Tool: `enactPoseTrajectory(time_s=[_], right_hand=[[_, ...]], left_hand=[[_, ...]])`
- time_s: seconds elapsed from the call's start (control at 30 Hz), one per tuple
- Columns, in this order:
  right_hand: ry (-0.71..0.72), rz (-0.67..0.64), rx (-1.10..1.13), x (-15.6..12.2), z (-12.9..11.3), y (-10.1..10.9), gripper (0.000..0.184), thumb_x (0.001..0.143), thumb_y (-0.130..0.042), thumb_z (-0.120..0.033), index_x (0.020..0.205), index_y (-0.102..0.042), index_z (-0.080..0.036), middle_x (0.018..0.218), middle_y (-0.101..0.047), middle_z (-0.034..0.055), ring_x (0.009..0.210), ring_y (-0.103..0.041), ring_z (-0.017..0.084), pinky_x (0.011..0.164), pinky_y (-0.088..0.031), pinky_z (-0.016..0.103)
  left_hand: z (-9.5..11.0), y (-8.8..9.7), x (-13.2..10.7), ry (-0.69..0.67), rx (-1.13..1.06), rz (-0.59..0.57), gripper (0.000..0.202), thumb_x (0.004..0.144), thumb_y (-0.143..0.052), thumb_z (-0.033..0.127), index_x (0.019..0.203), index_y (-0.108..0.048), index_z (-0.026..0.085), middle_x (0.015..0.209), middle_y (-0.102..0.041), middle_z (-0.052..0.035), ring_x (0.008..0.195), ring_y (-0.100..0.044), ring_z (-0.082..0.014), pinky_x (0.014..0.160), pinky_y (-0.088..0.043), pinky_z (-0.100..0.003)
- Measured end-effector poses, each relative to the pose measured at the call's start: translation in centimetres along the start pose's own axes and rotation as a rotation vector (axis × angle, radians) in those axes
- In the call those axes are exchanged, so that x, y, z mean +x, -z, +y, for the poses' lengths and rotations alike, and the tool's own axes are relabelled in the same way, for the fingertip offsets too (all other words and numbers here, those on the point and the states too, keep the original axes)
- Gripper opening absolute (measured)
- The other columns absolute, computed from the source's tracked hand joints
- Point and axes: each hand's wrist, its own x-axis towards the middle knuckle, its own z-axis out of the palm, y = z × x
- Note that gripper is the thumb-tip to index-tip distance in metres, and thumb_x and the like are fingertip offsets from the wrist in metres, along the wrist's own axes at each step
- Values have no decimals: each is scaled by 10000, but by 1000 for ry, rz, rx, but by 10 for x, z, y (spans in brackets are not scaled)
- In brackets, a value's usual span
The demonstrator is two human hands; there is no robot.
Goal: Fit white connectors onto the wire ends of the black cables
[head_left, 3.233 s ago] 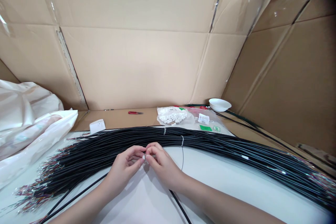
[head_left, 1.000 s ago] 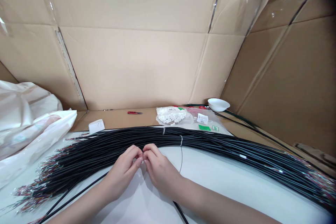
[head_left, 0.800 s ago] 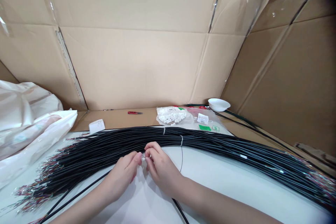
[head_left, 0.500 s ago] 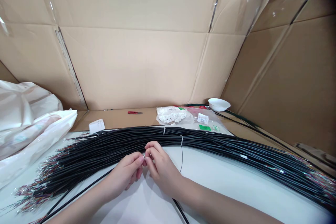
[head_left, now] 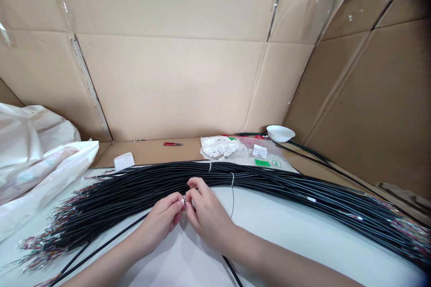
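My left hand [head_left: 165,215] is closed in a pinch, with a small white connector [head_left: 183,202] showing at the tips of its thumb and forefinger. My right hand [head_left: 207,213] meets it there, fingers curled and pinched; whatever it grips is hidden by the fingers. Just beyond both hands lies a thick bundle of black cables [head_left: 141,188], bound with grey ties [head_left: 232,179]. Coloured wire ends [head_left: 50,237] fan out at its left end. A single black cable [head_left: 232,270] emerges from under my right forearm, and another [head_left: 101,251] runs beside my left forearm.
Behind the bundle, an opened plastic bag holds several small white pieces [head_left: 222,149]. Red snips [head_left: 172,144], a white bowl [head_left: 280,133] and a paper label [head_left: 124,161] lie along the back. White plastic sheeting [head_left: 40,161] bulges at left. Cardboard walls [head_left: 175,85] enclose the table.
Both hands stay almost in place. The fingertips have shifted slightly, the right fingers a little higher, and the white connector shows more clearly at the left fingertips.
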Motion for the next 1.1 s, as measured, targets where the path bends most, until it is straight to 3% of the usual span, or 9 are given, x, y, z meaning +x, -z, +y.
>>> enactPoseTrajectory(time_s=[0.23,0.43,0.57,0.83,1.1], right_hand=[[78,-43,-129,3,-1,6,108,756,-461,-68,758,-541,-140,1044,-498,126,1010,-447,244,821,-385,408],[92,-120,-170,6,-3,13,130,731,-466,-51,699,-544,-150,1068,-514,102,1023,-424,239,827,-319,422],[53,-154,-168,8,-5,17,128,712,-484,-47,671,-551,-148,1071,-528,86,1008,-425,235,813,-295,419],[30,-122,-159,7,-4,16,115,708,-512,-71,634,-550,-150,1061,-560,41,1011,-424,217,831,-234,408],[12,-71,-169,5,-2,12,135,700,-530,-82,583,-526,-149,1022,-567,26,993,-433,204,819,-233,390]], left_hand=[[-4,2,1,5,9,0,268,830,-389,380,638,-377,195,497,-308,90,391,-156,-66,356,-129,-172],[-11,2,0,-152,194,21,314,854,-361,429,645,-370,195,583,-316,62,528,-257,-103,461,-241,-194],[-9,0,-2,-186,311,22,311,874,-315,419,657,-371,203,603,-326,59,555,-274,-116,492,-254,-215],[-6,4,-1,-216,499,-20,305,901,-250,378,684,-374,203,577,-354,66,539,-302,-114,511,-235,-233],[-8,6,-1,-215,541,-32,300,900,-255,380,682,-368,208,576,-349,72,543,-297,-113,512,-237,-227]])
